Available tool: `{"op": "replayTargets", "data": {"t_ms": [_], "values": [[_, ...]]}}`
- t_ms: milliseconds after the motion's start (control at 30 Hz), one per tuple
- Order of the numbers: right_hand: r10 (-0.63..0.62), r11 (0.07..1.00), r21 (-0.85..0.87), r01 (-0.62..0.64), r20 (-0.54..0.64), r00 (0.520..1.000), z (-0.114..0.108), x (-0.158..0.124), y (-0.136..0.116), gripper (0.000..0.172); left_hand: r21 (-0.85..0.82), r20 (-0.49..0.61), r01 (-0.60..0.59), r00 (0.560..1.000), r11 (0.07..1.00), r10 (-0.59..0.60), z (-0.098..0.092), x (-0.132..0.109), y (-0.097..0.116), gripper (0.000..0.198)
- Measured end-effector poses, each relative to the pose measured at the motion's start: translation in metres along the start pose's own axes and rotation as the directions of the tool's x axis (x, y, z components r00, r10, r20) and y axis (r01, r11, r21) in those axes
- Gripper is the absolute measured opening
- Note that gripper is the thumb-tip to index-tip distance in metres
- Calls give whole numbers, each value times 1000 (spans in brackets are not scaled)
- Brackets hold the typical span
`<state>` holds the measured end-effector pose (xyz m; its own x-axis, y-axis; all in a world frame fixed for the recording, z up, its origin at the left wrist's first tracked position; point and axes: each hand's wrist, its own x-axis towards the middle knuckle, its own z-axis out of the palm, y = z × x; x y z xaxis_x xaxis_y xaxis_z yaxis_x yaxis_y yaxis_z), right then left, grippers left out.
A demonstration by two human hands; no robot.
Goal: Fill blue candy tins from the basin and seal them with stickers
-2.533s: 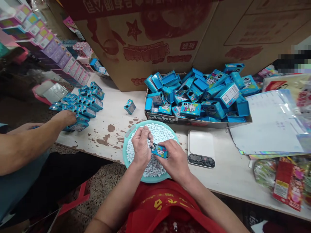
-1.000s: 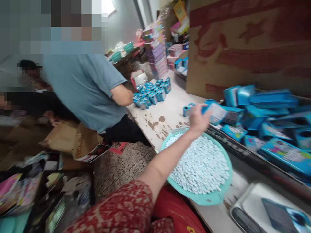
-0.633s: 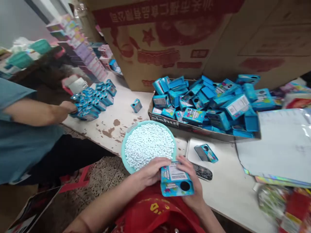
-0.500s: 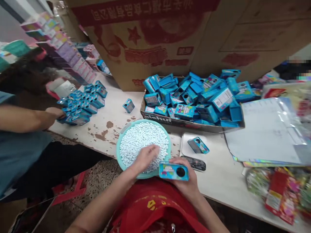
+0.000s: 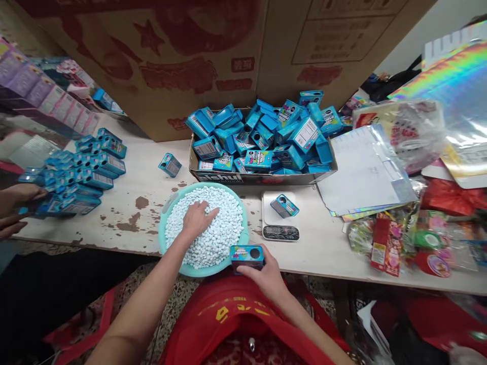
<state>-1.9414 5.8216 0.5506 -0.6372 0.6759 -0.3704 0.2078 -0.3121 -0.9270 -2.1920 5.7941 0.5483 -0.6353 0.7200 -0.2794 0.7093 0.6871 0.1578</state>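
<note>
My left hand (image 5: 198,219) rests on the small white candies (image 5: 224,215) that fill a mint-green plastic basin (image 5: 163,237). Its thumb and fingers are spread apart, and some fingertips dip among the candies. Beside the basin's lower right rim, my right hand (image 5: 271,276) grips a blue candy box (image 5: 247,256) whose top, with a dark round hole, faces up. Another blue box (image 5: 285,205) lies on a small white scale (image 5: 268,219) to the right of the basin. Behind the basin, a shallow cardboard tray (image 5: 228,177) is heaped with blue boxes (image 5: 258,159).
A single blue box (image 5: 169,165) stands left of the tray. Further left, a co-worker's hand (image 5: 25,195) touches a cluster of blue boxes (image 5: 81,175). A tall carton (image 5: 213,61) walls off the back. Papers (image 5: 361,172) and plastic packets (image 5: 386,246) lie on the right.
The view has swung to the right. My left hand has moved to the far-left part of the candies with its fingers spread. My right hand keeps hold of the box by the rim.
</note>
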Motion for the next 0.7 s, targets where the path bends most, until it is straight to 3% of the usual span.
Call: {"op": "replayTargets", "data": {"t_ms": [100, 200, 300, 367, 433, 533, 600, 700], "values": [[15, 999, 35, -11, -97, 995, -6, 6, -5, 47, -71, 3, 20, 1000, 997, -20, 3, 2, -1, 47], [22, 999, 32, -19, -126, 992, -10, 11, -12, 49, -219, -95, 18, 995, 976, -39, 9, 3, -4, 37], [12, 1000, 11, -11, -124, 992, -10, 15, -22, 49, -460, -191, 22, 974, 887, -123, 12, 6, -7, 28], [-15, 999, -31, 11, -126, 992, -7, 18, -28, 47, -610, -181, 43, 964, 791, -193, 10, 7, -9, 25], [-56, 995, -87, 45, -128, 990, -4, 23, -34, 44, -752, -94, 82, 969, 654, -229, 6, 8, -10, 26], [-100, 987, -135, 83, -123, 987, -1, 29, -39, 44, -940, 88, 150, 975, 308, -206, -5, 4, -9, 31], [-93, 989, -123, 78, -117, 989, -2, 33, -38, 45, -980, 179, 191, 970, 59, -162, -13, 1, -9, 29], [-56, 998, -21, 54, -112, 992, -9, 36, -30, 48, -929, 313, 291, 947, -227, -71, -23, -4, -11, 23]]}}
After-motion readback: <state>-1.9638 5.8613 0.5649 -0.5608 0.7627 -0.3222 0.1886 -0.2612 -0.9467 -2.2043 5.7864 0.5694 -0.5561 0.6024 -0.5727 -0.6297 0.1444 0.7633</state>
